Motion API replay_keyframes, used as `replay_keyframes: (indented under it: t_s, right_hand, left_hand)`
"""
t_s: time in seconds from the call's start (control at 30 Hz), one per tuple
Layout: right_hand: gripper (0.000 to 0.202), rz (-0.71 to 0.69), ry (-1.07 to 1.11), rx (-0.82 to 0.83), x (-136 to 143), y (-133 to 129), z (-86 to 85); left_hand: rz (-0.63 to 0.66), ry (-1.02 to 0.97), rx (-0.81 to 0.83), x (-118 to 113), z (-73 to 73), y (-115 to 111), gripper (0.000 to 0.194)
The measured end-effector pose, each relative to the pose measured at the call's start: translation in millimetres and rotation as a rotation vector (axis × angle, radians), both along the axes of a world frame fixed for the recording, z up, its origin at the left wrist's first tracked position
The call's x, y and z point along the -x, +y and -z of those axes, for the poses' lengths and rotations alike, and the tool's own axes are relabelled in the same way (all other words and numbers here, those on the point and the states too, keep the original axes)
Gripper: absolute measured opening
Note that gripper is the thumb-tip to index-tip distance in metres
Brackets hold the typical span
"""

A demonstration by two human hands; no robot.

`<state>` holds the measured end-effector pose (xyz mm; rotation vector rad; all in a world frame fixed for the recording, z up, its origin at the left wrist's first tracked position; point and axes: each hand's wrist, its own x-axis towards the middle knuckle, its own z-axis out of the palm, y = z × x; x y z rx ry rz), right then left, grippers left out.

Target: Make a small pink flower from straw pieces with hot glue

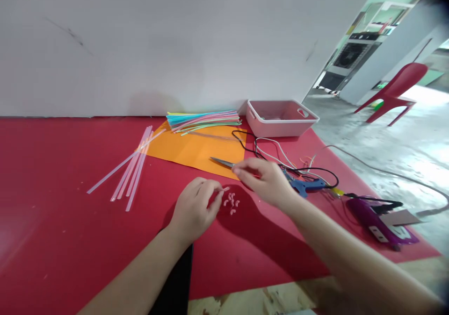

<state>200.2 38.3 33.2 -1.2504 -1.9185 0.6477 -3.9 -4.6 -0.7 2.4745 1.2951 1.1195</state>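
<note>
My left hand (pixel 197 207) is closed, pinching a small pink piece (pixel 226 189) between thumb and fingertips. Just right of it, several small curved pink pieces (pixel 232 203) lie on the red table. My right hand (pixel 264 180) is closed at the handle end of the scissors (pixel 222 162), whose blades point left over an orange sheet (pixel 175 150); its fingers hide most of the handles. Several long pink strips (pixel 135 172) lie in a loose, crossed pile at the left.
A bundle of coloured strips (pixel 203 120) lies along the back. Right of it stands a pink basket (pixel 280 128). Tangled cables, a blue glue gun (pixel 307 185) and a purple power strip (pixel 375 221) are at the right. A white board (pixel 150 48) rises behind.
</note>
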Motion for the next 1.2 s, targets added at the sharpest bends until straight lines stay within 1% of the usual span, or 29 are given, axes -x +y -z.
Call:
replay_keyframes:
  t_s: [0.03, 0.1, 0.2, 0.4, 0.53, 0.67, 0.83, 1.0, 1.2]
  right_hand:
    - [0.016, -0.033, 0.025, 0.023, 5, -15, 8.1]
    - [0.017, -0.091, 0.069, 0.060, 10, -31, 21.0]
    - [0.015, -0.138, 0.080, 0.070, 8, -36, 29.7]
    - [0.011, -0.157, 0.013, -0.028, 3, -37, 29.4]
    - [0.011, -0.168, -0.011, -0.080, 4, -39, 32.7]
    - [0.012, -0.166, -0.028, -0.115, 4, -40, 35.2]
    - [0.008, -0.133, -0.047, -0.170, 4, -42, 36.5]
    - [0.008, -0.094, -0.056, -0.194, 10, -45, 38.3]
    - [0.008, -0.067, -0.030, -0.258, 14, -45, 38.3]
  left_hand:
    - [0.007, 0.005, -0.004, 0, -0.4, -1, 0.002]
    - [0.018, 0.021, -0.015, -1, -1.2, -3, 0.003]
    - [0.039, 0.054, -0.026, -3, -2.2, -5, 0.005]
    - [0.035, 0.052, 0.031, -6, -3.8, -6, 0.005]
    - [-0.005, 0.002, 0.062, -6, -1.8, -8, 0.006]
    - [0.002, -0.013, 0.132, -8, -0.2, -10, 0.005]
    - [-0.003, -0.056, 0.173, -10, -1.2, -10, 0.001]
    - [0.004, -0.127, 0.242, -12, -3.5, -9, 0.007]
    - [-0.089, -0.277, 0.376, -16, -9.8, -10, 0.010]
